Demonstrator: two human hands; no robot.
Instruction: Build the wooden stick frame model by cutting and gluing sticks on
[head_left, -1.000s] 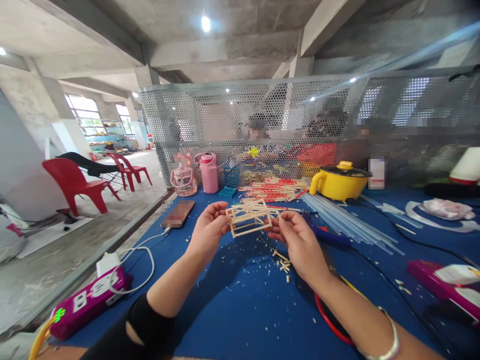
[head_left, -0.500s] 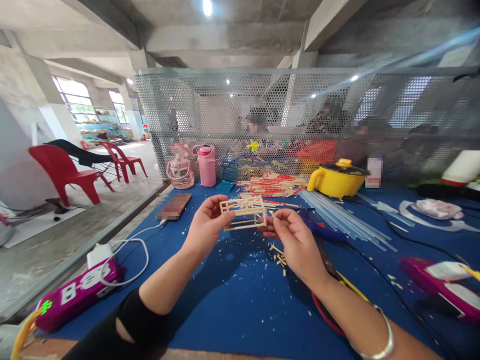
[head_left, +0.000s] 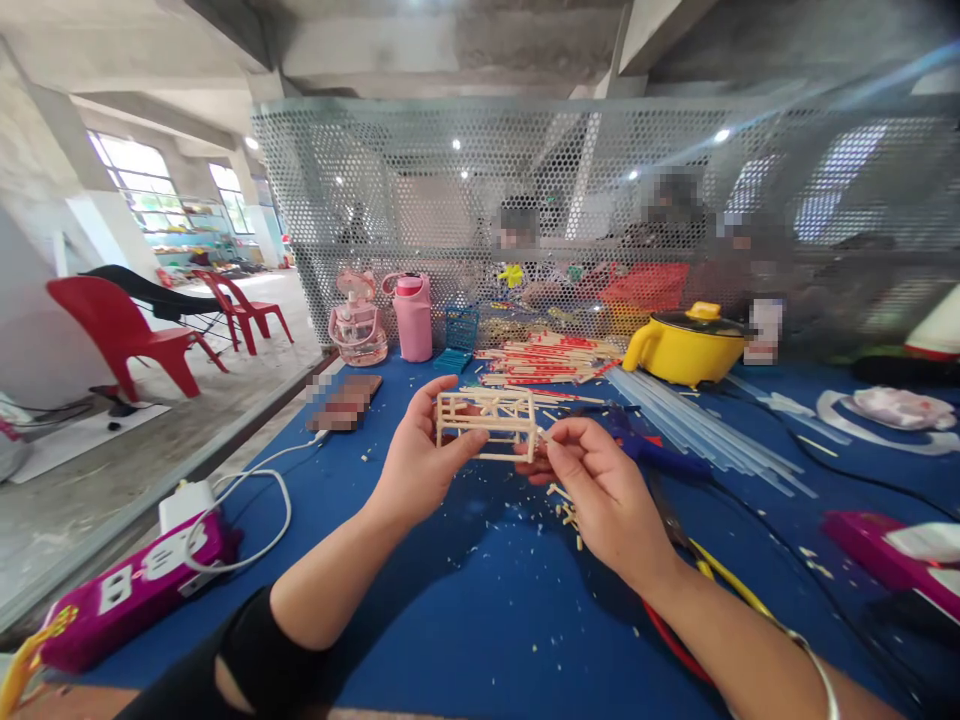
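Observation:
My left hand (head_left: 420, 455) is closed around the left side of a small box-shaped frame of pale wooden sticks (head_left: 486, 426), thumb along its near side. My right hand (head_left: 600, 490) pinches a short piece of wooden stick (head_left: 541, 437) at the right end of the frame; the fingertips partly hide this piece. Below the right hand, cut stick ends (head_left: 568, 513) lie on the blue table top (head_left: 465, 620). Beyond the frame is a pile of red-marked wooden sticks (head_left: 555, 358). A blue glue gun (head_left: 660, 455) lies just past my right hand.
Translucent glue sticks (head_left: 690, 425) and a yellow pot (head_left: 684, 345) stand behind on the right. Red-and-yellow-handled pliers (head_left: 731, 580) lie partly under my right forearm. On the left are a phone (head_left: 356, 403), its white cable and a purple power strip (head_left: 142, 585). A perforated metal screen (head_left: 427, 200) rises behind.
The stick frame has turned to show more of its long side. My right fingertips, with the short piece, have come closer against its right end. The view has tilted slightly downward.

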